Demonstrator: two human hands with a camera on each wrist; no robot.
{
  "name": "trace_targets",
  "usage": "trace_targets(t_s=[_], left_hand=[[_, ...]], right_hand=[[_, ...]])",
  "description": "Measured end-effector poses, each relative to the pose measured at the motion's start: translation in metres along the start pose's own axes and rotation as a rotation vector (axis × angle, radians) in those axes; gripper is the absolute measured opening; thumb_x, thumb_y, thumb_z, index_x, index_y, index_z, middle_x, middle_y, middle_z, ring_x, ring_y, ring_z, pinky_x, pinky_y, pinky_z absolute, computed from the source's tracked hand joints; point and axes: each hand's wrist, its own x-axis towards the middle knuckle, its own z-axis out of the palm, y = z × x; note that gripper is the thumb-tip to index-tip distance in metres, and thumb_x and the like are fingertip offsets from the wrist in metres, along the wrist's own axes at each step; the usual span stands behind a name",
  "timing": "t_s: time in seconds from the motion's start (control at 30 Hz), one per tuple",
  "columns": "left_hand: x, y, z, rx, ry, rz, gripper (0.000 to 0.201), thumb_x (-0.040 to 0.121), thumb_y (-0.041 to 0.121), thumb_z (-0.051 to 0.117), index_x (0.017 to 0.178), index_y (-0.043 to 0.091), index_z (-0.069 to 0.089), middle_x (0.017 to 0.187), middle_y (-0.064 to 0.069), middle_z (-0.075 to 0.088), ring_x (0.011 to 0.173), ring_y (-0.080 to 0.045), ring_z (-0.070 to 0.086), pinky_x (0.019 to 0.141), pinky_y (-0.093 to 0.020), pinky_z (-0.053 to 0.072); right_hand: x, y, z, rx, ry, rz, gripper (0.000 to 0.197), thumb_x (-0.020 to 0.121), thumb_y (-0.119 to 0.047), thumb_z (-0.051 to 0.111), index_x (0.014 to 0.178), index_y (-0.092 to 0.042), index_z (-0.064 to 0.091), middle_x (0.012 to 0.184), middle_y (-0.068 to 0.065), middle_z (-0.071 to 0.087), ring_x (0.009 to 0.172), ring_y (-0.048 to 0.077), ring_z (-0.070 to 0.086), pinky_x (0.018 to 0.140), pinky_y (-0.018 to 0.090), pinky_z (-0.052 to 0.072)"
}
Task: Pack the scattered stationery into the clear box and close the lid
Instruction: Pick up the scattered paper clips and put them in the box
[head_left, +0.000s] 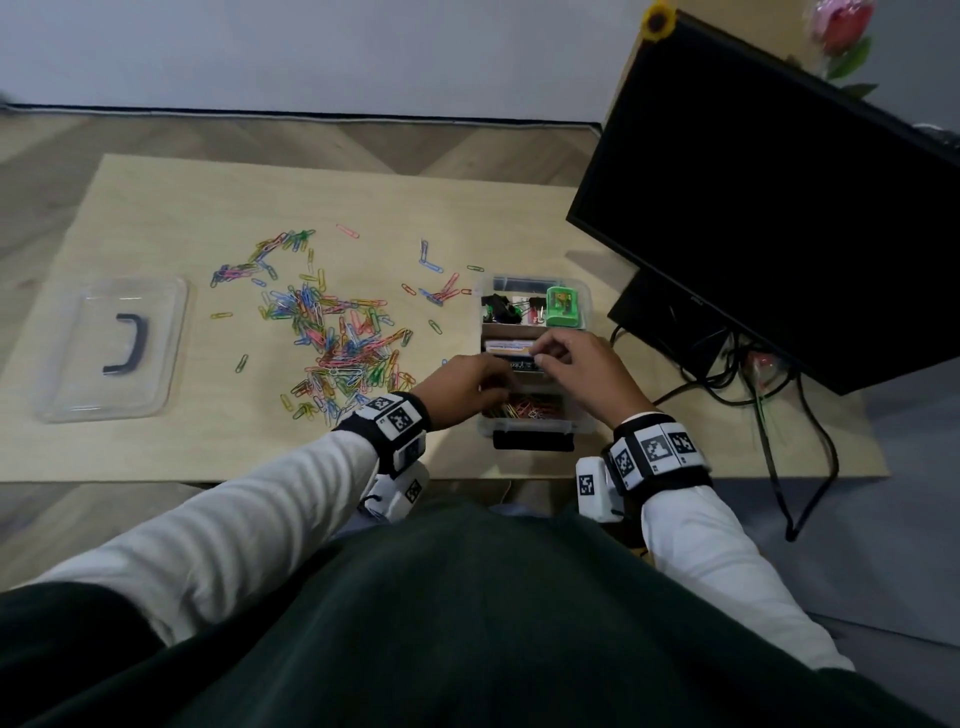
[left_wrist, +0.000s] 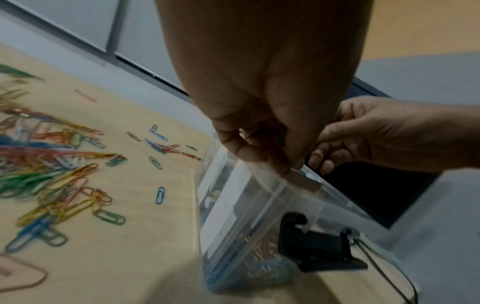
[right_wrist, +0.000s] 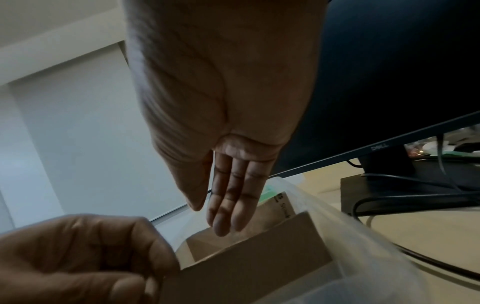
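1. My left hand (head_left: 470, 382) is over the middle of the clear box (head_left: 586, 306), fingers curled; in the left wrist view its fingertips (left_wrist: 281, 162) pinch the edge of a thin flat strip, which looks like a cardboard divider (right_wrist: 249, 267).
2. My right hand (head_left: 582, 371) is opposite it, at the far side of the same section. In the right wrist view its fingers (right_wrist: 228, 205) are straight and close together, pointing down into the box, gripping nothing that I can see.
3. Both wrists are bent down over the box, forearms coming in from the near edge of the table (head_left: 156, 197).
4. Step in hand, as I judge it: arranging the contents or seating the divider inside the box, not yet gathering.
5. The box stands open at the right of the table, beside the monitor (head_left: 769, 208); a green item (head_left: 563, 306) and black clips (head_left: 498, 306) lie in its far section, and some paper clips in its near one.
6. Most paper clips (head_left: 337, 338) lie scattered on the table to the left of the box.
7. The lid (head_left: 111, 348) lies well apart at the far left.
8. Next move, in my judgement: release the divider, scoop the loose clips into the near section, then fetch the lid.
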Motion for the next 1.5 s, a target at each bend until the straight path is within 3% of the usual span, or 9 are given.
trace_targets(t_s=[0.2,0.3,0.43,0.73,0.93,1.07,1.27,1.4,1.5], left_hand=[[-0.032,-0.037,-0.024,-0.266,0.156,-0.237,0.014,0.095,0.020,0.058,0.108,0.019,0.061,0.082,-0.002,0.068,0.072,-0.015,0.066,0.063,-0.031,0.058],[-0.059,-0.078,-0.031,-0.166,0.190,-0.405,0.023,0.093,0.024,0.061,0.115,0.019,0.055,0.094,-0.004,0.064,0.076,-0.016,0.064,0.066,-0.031,0.055],[-0.098,-0.126,-0.038,0.047,0.218,-0.638,0.061,0.082,0.034,0.072,0.133,0.018,0.043,0.122,-0.014,0.046,0.097,-0.030,0.058,0.087,-0.043,0.052],[-0.146,-0.176,-0.052,0.225,0.097,-0.978,0.101,0.057,0.044,0.090,0.133,0.011,0.032,0.131,-0.021,0.031,0.118,-0.045,0.043,0.095,-0.052,0.045],[-0.144,-0.185,-0.052,0.211,0.051,-0.914,0.103,0.051,0.042,0.093,0.126,0.006,0.033,0.128,-0.021,0.032,0.107,-0.045,0.054,0.094,-0.051,0.049],[-0.131,-0.199,-0.054,0.186,0.021,-0.856,0.095,0.049,0.058,0.087,0.111,0.002,0.042,0.123,-0.018,0.036,0.106,-0.041,0.051,0.091,-0.048,0.050],[-0.121,-0.184,-0.059,0.226,-0.002,-0.764,0.105,0.053,0.040,0.092,0.131,0.008,0.031,0.125,-0.017,0.035,0.105,-0.039,0.053,0.093,-0.046,0.048],[-0.109,-0.183,-0.051,0.260,-0.041,-0.667,0.133,0.050,0.040,0.094,0.150,0.022,0.008,0.129,-0.019,0.034,0.110,-0.040,0.051,0.095,-0.051,0.049],[-0.101,-0.181,-0.046,0.309,-0.084,-0.609,0.132,0.052,0.041,0.093,0.151,0.024,0.008,0.132,-0.020,0.032,0.114,-0.041,0.049,0.096,-0.052,0.048]], right_hand=[[0.017,-0.039,0.018,0.025,-0.046,-0.069,0.007,0.093,-0.019,0.066,0.099,-0.022,0.068,0.094,-0.009,0.068,0.079,0.001,0.060,0.067,0.021,0.047],[0.028,-0.063,0.037,0.017,-0.091,-0.114,0.010,0.093,-0.018,0.065,0.102,-0.019,0.067,0.094,-0.005,0.067,0.076,0.002,0.058,0.066,0.019,0.045],[0.043,-0.090,0.067,-0.081,-0.228,-0.120,0.020,0.092,-0.022,0.066,0.112,-0.018,0.062,0.104,0.001,0.063,0.088,0.016,0.060,0.075,0.030,0.048],[0.083,-0.106,0.160,-0.445,-0.464,0.130,0.066,0.090,-0.029,0.067,0.144,-0.006,0.036,0.139,0.021,0.039,0.119,0.040,0.052,0.097,0.044,0.048],[0.093,-0.090,0.192,-0.506,-0.331,0.361,0.076,0.085,-0.032,0.075,0.141,-0.003,0.033,0.142,0.020,0.033,0.129,0.038,0.042,0.103,0.043,0.042],[0.092,-0.085,0.206,-0.493,-0.294,0.335,0.078,0.080,-0.029,0.080,0.138,-0.004,0.035,0.142,0.019,0.030,0.127,0.038,0.039,0.099,0.041,0.044],[0.094,-0.093,0.223,-0.441,-0.310,0.220,0.081,0.075,-0.025,0.083,0.137,-0.008,0.035,0.137,0.019,0.033,0.123,0.039,0.042,0.092,0.042,0.046],[0.094,-0.105,0.238,-0.474,-0.330,0.157,0.091,0.074,-0.024,0.085,0.144,-0.013,0.029,0.143,0.020,0.029,0.126,0.040,0.041,0.097,0.044,0.045],[0.096,-0.111,0.246,-0.495,-0.313,0.115,0.084,0.079,-0.017,0.081,0.145,-0.012,0.029,0.140,0.020,0.032,0.125,0.039,0.043,0.098,0.044,0.045]])
